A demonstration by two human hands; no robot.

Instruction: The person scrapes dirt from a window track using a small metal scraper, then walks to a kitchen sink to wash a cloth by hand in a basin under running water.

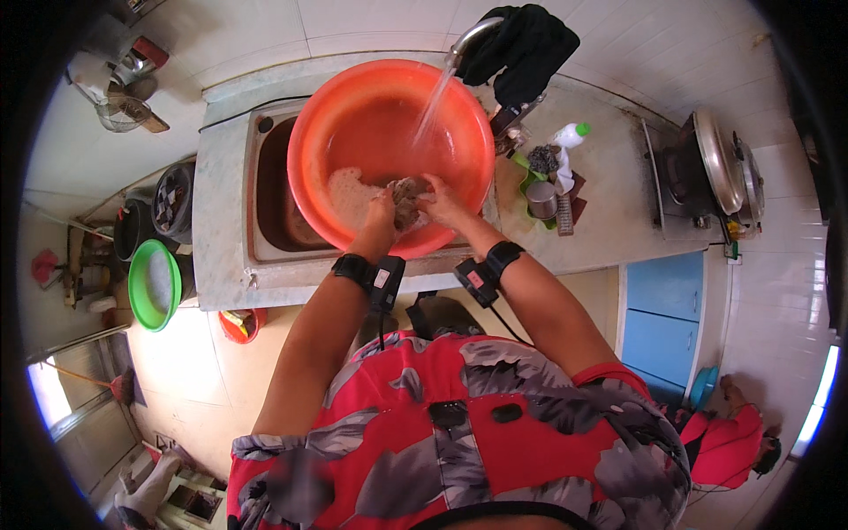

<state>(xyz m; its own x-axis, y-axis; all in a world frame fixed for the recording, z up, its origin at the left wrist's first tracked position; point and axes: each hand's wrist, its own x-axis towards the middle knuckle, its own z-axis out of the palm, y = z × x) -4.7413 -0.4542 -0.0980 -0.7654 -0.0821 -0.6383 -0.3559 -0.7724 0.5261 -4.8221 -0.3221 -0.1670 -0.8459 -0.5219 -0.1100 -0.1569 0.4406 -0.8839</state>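
A large orange plastic basin (391,73) rests over the steel sink (270,192), with shallow water and foam (351,192) inside. Low in its near side, my left hand (379,217) and my right hand (445,204) grip a crumpled, wet grey cloth (405,202) between them. The left hand is on the cloth's left side and the right hand on its right; some fingers are hidden by the folds. From the curved metal faucet (478,34), a stream of water (434,106) falls into the far right of the basin. Both wrists wear black straps with small boxes.
Black cloth (523,50) hangs over the faucet. Right of the basin stand a metal cup (542,199), a scouring pad (543,159) and a white bottle (568,136). A lidded pan (719,162) sits on the stove. A green basin (154,285) is at left; another person (729,440) is low right.
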